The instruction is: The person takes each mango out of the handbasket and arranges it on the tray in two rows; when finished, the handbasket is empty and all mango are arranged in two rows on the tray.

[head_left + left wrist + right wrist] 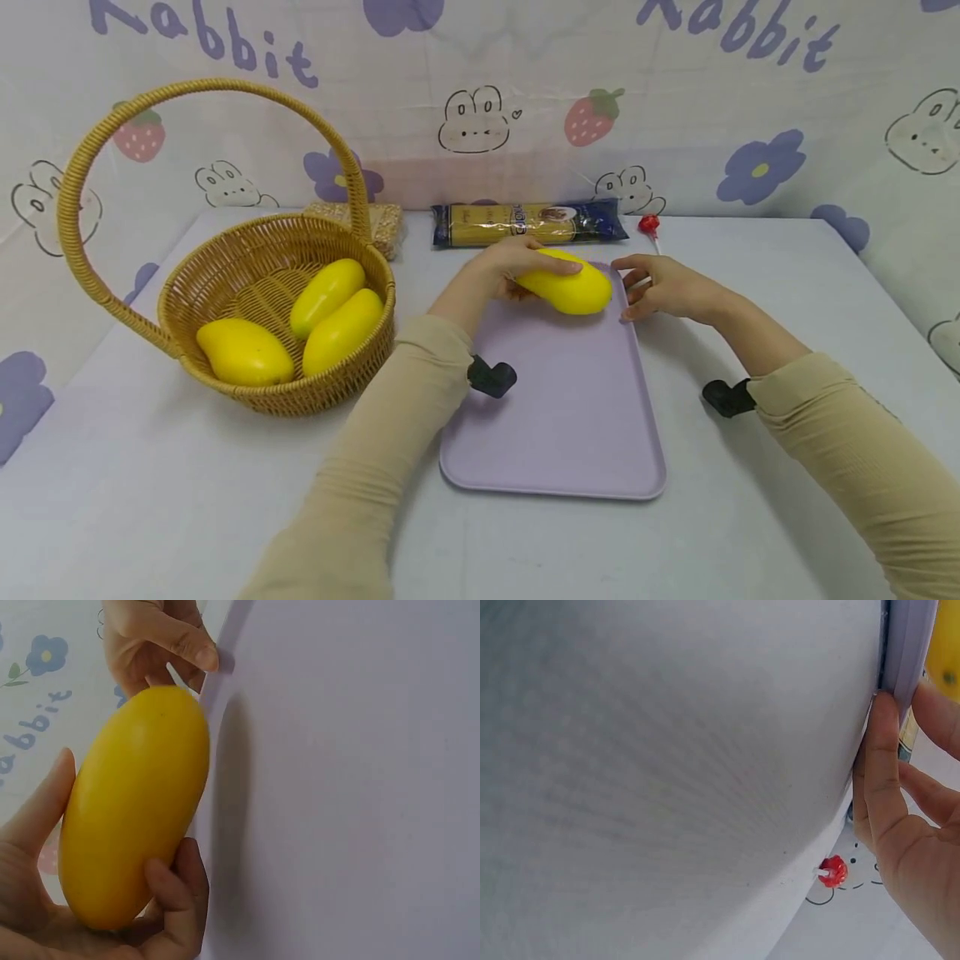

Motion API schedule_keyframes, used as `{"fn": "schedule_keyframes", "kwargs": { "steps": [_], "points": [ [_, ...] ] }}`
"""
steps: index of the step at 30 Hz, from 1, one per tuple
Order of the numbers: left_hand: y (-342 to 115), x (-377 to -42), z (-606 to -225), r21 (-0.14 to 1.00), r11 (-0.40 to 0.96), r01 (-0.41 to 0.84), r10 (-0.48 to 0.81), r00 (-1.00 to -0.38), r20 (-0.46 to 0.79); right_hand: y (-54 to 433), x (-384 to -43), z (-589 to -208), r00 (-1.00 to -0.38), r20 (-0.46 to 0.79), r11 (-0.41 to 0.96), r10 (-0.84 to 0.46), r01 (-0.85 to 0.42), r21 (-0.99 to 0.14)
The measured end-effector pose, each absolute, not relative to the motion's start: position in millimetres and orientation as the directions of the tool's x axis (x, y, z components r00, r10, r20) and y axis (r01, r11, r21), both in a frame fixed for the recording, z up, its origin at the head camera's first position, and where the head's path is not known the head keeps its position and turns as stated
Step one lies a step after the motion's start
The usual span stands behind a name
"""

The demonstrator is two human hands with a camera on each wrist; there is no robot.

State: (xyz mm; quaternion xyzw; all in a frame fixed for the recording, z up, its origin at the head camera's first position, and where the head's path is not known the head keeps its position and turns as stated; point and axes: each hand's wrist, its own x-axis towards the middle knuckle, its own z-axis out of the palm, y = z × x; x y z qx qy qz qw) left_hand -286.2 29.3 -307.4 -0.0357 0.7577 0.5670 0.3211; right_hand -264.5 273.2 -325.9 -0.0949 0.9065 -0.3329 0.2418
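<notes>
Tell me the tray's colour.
The tray is plain pale purple, seen best in the head view.

Table [547, 550] — basket [281, 402]; tray [562, 417]; packets [487, 227]; lollipop [648, 223]

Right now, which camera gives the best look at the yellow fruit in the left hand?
The left wrist view: the yellow fruit shows large and nearly whole. In the head view it is smaller and partly covered by the left hand; the right wrist view catches only part, at the upper right edge.
</notes>
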Motion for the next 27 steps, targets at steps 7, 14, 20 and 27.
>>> {"fn": "schedule_keyframes", "kwargs": {
  "steps": [7,14,20,27],
  "points": [
    [38,-284,-313,0.832,0.351,-0.429,0.266,-0.806,-0.528,272,-264,-323,-0.858,-0.390,0.765,-0.334,-0.005,-0.645],
    [53,-284,-326,0.890,0.274,-0.365,0.233,-0.872,-0.430,274,-264,-325,-0.858,-0.388,0.765,-0.335,-0.007,-0.645],
    [60,-282,-331,0.903,0.328,-0.276,0.188,-0.918,-0.349,272,-263,-324,-0.856,-0.384,0.765,-0.345,-0.020,-0.644],
    [62,-276,-330,0.866,0.424,-0.263,0.201,-0.906,-0.373,272,-263,-324,-0.858,-0.379,0.766,-0.348,-0.027,-0.642]
  ]
}}
